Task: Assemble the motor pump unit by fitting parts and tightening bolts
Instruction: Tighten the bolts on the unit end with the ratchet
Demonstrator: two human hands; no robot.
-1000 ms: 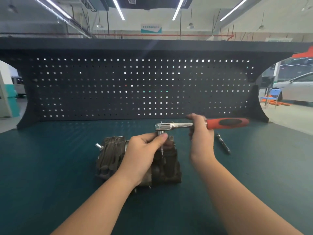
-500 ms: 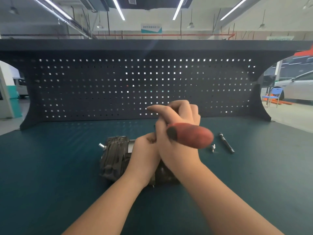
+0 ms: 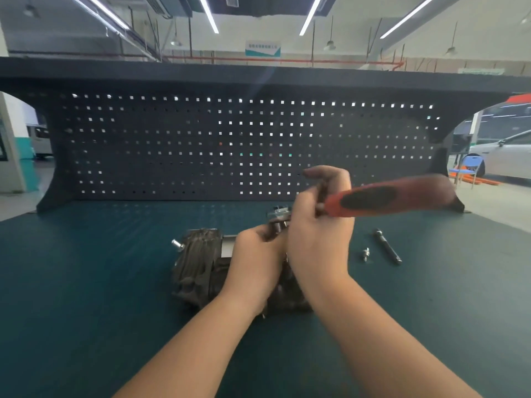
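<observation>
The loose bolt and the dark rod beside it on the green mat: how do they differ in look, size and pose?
The loose bolt is short and bright silver; the dark rod is much longer, slim and mostly black, with a paler metal end at its far tip. The bolt lies nearer to the right hand; the rod lies further right, slanting away across the mat. Both rest untouched on the green mat, apart from each other.

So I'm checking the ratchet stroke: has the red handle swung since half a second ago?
Yes. The red handle has swung from pointing toward the camera out to the right, toward the pegboard's right end, gripped by the right hand.
</observation>
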